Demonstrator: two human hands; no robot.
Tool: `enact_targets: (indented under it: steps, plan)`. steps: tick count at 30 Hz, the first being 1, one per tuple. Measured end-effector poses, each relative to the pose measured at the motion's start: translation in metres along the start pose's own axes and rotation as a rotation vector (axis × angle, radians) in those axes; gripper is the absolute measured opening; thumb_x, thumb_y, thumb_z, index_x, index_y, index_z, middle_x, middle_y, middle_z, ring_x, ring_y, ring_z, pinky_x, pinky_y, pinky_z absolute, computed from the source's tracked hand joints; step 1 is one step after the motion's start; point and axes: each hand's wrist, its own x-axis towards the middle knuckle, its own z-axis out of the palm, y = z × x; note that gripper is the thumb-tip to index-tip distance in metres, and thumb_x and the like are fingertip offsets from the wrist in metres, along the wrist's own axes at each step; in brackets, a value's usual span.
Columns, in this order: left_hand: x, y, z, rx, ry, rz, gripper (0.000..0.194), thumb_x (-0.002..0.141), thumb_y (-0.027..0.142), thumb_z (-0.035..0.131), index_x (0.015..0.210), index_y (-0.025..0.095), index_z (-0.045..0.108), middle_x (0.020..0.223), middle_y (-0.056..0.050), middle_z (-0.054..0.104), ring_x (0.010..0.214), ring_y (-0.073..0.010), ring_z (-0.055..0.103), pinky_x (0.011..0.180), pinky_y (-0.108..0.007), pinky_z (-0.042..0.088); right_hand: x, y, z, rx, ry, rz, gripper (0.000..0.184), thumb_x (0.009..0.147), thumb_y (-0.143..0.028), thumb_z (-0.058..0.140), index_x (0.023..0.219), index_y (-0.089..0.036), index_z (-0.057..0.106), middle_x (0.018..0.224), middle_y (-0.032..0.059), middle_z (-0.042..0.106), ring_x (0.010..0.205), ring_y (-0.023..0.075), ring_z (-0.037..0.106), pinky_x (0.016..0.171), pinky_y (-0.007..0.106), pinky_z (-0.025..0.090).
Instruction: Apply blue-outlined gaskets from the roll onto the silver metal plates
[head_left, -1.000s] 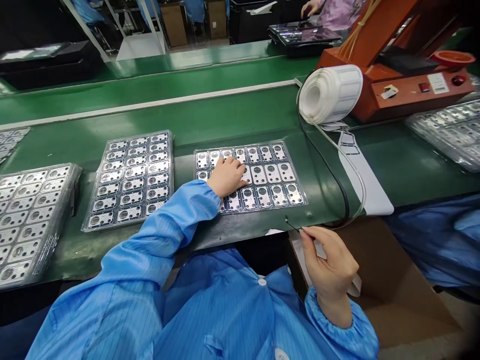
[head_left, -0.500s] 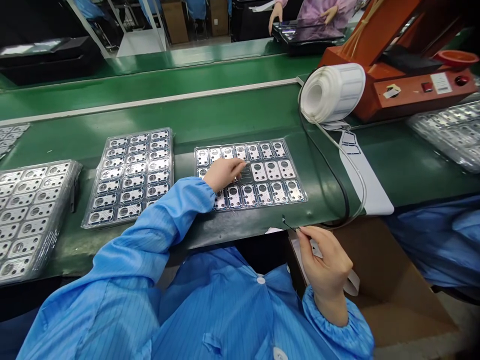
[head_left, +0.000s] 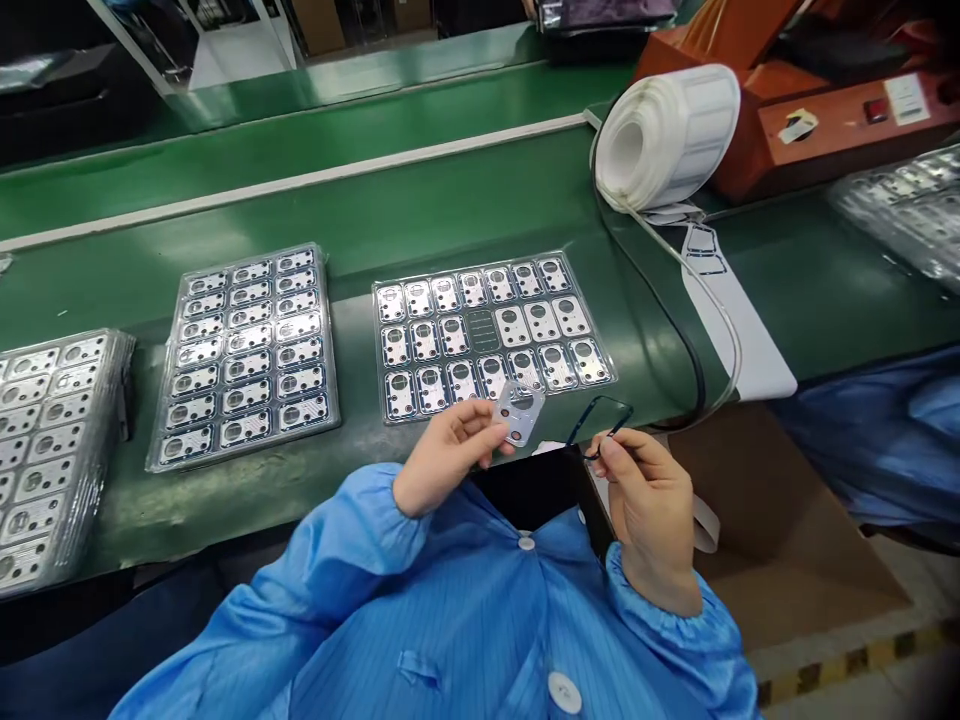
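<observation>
My left hand [head_left: 457, 447] pinches a small metal plate [head_left: 519, 412] with one large round hole and smaller ones, held tilted just in front of the table edge. Between the thumb and fingers of my right hand [head_left: 646, 490] is a thin dark rectangular adhesive frame [head_left: 616, 408], close to the plate but apart from it. Beyond both hands lies a clear plastic tray [head_left: 484, 332] with rows of similar plates; one pocket in its middle row holds no plate. Most plates there have a dark border, while those right of that pocket look plain.
Stacked trays of plates [head_left: 244, 360] stand at the left, with another stack [head_left: 52, 460] farther left. A white label roll [head_left: 667, 140], cables [head_left: 705, 290] and a backing strip [head_left: 742, 330] lie at the right, near an orange machine [head_left: 832, 130]. Below is a cardboard box [head_left: 780, 510].
My left hand has lifted a plate out of the tray's middle row and brought it toward me. The frame in my right hand is now turned so its outline shows. The view has shifted slightly.
</observation>
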Motion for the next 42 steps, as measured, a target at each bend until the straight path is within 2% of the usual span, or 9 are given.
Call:
enact_targets:
  steps: [2, 6, 9, 14, 20, 28, 42]
  plan:
    - [-0.001, -0.014, 0.008, -0.056, -0.007, -0.041, 0.037, 0.079, 0.044, 0.076, 0.092, 0.013, 0.058, 0.073, -0.003, 0.069, 0.065, -0.0101, 0.062, 0.053, -0.019, 0.040, 0.000, -0.004, 0.005, 0.060, -0.040, 0.056, 0.025, 0.073, -0.042, 0.081, 0.078, -0.021, 0.070, 0.066, -0.0022, 0.065, 0.053, 0.0075, 0.053, 0.052, 0.021, 0.046]
    - [0.004, -0.025, 0.014, -0.086, -0.062, -0.069, 0.052, 0.077, 0.044, 0.078, 0.113, 0.014, 0.054, 0.075, -0.003, 0.070, 0.066, -0.0112, 0.063, 0.055, -0.020, 0.042, -0.003, -0.001, 0.008, 0.015, -0.063, 0.043, 0.024, 0.074, -0.041, 0.080, 0.078, -0.020, 0.069, 0.066, -0.0021, 0.065, 0.051, 0.0076, 0.053, 0.051, 0.022, 0.047]
    - [0.007, -0.026, 0.014, -0.081, -0.072, -0.069, 0.048, 0.082, 0.047, 0.072, 0.113, 0.014, 0.055, 0.075, -0.004, 0.070, 0.066, -0.0109, 0.063, 0.056, -0.020, 0.044, -0.007, 0.008, 0.009, -0.108, -0.047, -0.009, 0.021, 0.078, -0.039, 0.077, 0.082, -0.020, 0.070, 0.066, -0.0018, 0.065, 0.054, 0.0090, 0.055, 0.050, 0.022, 0.047]
    - [0.009, -0.028, 0.013, -0.135, -0.044, -0.057, 0.039, 0.087, 0.048, 0.065, 0.103, 0.014, 0.057, 0.091, -0.006, 0.069, 0.072, -0.0121, 0.068, 0.054, -0.018, 0.046, -0.010, 0.010, 0.012, -0.268, -0.043, -0.057, 0.017, 0.080, -0.036, 0.075, 0.087, -0.020, 0.072, 0.067, -0.0012, 0.066, 0.058, 0.0109, 0.059, 0.054, 0.022, 0.050]
    - [0.010, -0.030, 0.012, -0.113, -0.078, -0.067, 0.038, 0.091, 0.044, 0.061, 0.115, 0.014, 0.060, 0.097, -0.008, 0.069, 0.074, -0.0123, 0.068, 0.054, -0.018, 0.047, -0.012, 0.005, 0.018, -0.386, -0.085, -0.079, 0.015, 0.082, -0.035, 0.074, 0.087, -0.021, 0.073, 0.077, 0.0008, 0.071, 0.068, 0.0139, 0.065, 0.064, 0.026, 0.055]
    - [0.010, -0.030, 0.013, -0.091, -0.102, -0.039, 0.038, 0.092, 0.042, 0.059, 0.118, 0.015, 0.061, 0.099, -0.009, 0.070, 0.074, -0.0132, 0.069, 0.056, -0.019, 0.049, -0.014, 0.006, 0.020, -0.453, -0.141, -0.112, 0.012, 0.086, -0.033, 0.070, 0.089, -0.022, 0.072, 0.082, 0.0011, 0.072, 0.074, 0.0150, 0.066, 0.071, 0.029, 0.055]
    - [0.012, -0.033, 0.013, -0.065, -0.110, -0.015, 0.035, 0.095, 0.041, 0.055, 0.119, 0.015, 0.060, 0.098, -0.009, 0.070, 0.076, -0.0131, 0.070, 0.055, -0.018, 0.049, -0.012, 0.001, 0.022, -0.530, -0.141, -0.189, 0.010, 0.087, -0.032, 0.069, 0.086, -0.022, 0.072, 0.082, 0.0015, 0.071, 0.075, 0.0155, 0.065, 0.070, 0.030, 0.054]
